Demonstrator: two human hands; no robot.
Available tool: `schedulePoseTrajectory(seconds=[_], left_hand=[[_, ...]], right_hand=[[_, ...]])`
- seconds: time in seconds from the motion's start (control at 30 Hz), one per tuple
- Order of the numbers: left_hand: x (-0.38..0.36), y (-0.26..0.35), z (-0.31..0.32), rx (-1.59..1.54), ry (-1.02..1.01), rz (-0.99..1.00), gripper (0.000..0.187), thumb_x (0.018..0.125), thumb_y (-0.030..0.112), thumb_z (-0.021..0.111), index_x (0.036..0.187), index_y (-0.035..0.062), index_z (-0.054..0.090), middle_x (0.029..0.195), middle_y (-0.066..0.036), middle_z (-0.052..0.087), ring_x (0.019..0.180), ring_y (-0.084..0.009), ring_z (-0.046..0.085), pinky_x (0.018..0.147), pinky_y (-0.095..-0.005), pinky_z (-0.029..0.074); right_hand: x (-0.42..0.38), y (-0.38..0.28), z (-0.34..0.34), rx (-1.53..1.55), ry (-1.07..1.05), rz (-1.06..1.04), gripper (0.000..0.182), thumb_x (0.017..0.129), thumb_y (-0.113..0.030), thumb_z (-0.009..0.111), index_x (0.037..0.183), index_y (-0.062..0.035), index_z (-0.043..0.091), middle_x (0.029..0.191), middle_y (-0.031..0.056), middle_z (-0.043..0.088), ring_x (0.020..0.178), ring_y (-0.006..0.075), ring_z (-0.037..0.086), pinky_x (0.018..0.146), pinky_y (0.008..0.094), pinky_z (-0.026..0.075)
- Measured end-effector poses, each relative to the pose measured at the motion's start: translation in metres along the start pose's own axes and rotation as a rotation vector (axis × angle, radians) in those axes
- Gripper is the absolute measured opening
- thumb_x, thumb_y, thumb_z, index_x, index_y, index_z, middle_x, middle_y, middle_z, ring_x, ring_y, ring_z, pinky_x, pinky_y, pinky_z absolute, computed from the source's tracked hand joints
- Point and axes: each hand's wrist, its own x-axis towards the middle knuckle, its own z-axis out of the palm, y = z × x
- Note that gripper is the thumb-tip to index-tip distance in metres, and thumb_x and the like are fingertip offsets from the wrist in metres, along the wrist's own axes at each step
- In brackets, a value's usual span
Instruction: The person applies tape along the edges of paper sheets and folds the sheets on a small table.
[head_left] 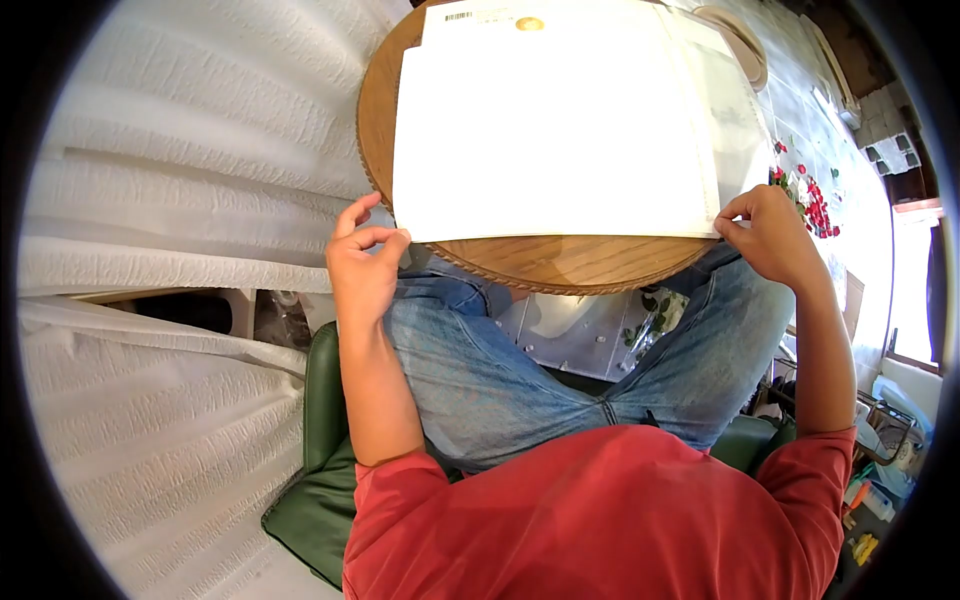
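A large white sheet of paper (560, 140), washed out by bright light, lies flat over a round wooden table (560, 262). My left hand (362, 265) pinches its near left corner between thumb and forefinger, the other fingers raised and curled. At the near right corner, my right hand (772, 230) has thumb and fingertips closed on the sheet's edge. From under the far edge shows a white packet (490, 18) with a barcode and a round gold seal (530, 24). Clear plastic (735, 120) extends past the sheet on the right.
White curtain fabric (190, 180) hangs close on the left. I sit in a green chair (322, 400), legs in jeans under the table edge. Red flowers (818, 210) lie on the right, and leafy stems in clear wrap (655, 320) rest below between my knees.
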Motion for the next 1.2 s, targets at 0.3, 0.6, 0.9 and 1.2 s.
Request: schedulePoseTrajectory(seconds=[0.3,0.6,0.9,1.2], left_hand=[[-0.004,0.004,0.005,0.054,0.049,-0.017,0.009,0.08,0.005,0.082,0.085,-0.0023,0.081,0.141,-0.016,0.066,0.132,-0.0345,0.059,0.108,-0.0454,0.047],[-0.007,0.001,0.004,0.209,0.142,-0.003,0.01,0.082,0.008,0.081,0.086,-0.0015,0.081,0.138,-0.013,0.068,0.125,-0.0299,0.063,0.101,-0.0397,0.05],[-0.039,0.055,0.021,0.368,0.12,0.427,0.03,0.092,0.006,0.072,0.121,0.002,0.074,0.143,-0.015,0.065,0.132,-0.0358,0.061,0.11,-0.0429,0.047],[-0.067,0.061,0.05,0.76,-0.38,0.427,0.083,0.103,0.042,0.062,0.163,-0.0059,0.029,0.171,-0.027,0.027,0.161,-0.0419,0.023,0.13,-0.057,0.012]], right_hand=[[0.0,0.0,0.002,-0.011,0.015,0.011,0.022,0.086,-0.014,0.075,0.094,0.0061,0.08,0.083,0.0282,0.073,0.08,0.041,0.073,0.082,0.0435,0.057],[-0.001,0.002,0.005,-0.01,0.032,0.024,0.021,0.085,-0.014,0.076,0.093,0.0043,0.081,0.086,0.0275,0.074,0.081,0.0406,0.073,0.082,0.0441,0.058],[0.0,0.004,0.005,-0.019,0.044,0.012,0.02,0.084,-0.016,0.075,0.091,0.0026,0.081,0.086,0.0257,0.074,0.082,0.0414,0.073,0.083,0.0448,0.058],[-0.002,0.006,0.007,-0.019,0.034,0.041,0.016,0.083,-0.015,0.073,0.087,-0.0018,0.082,0.086,0.0224,0.077,0.083,0.0382,0.075,0.085,0.0441,0.059]])
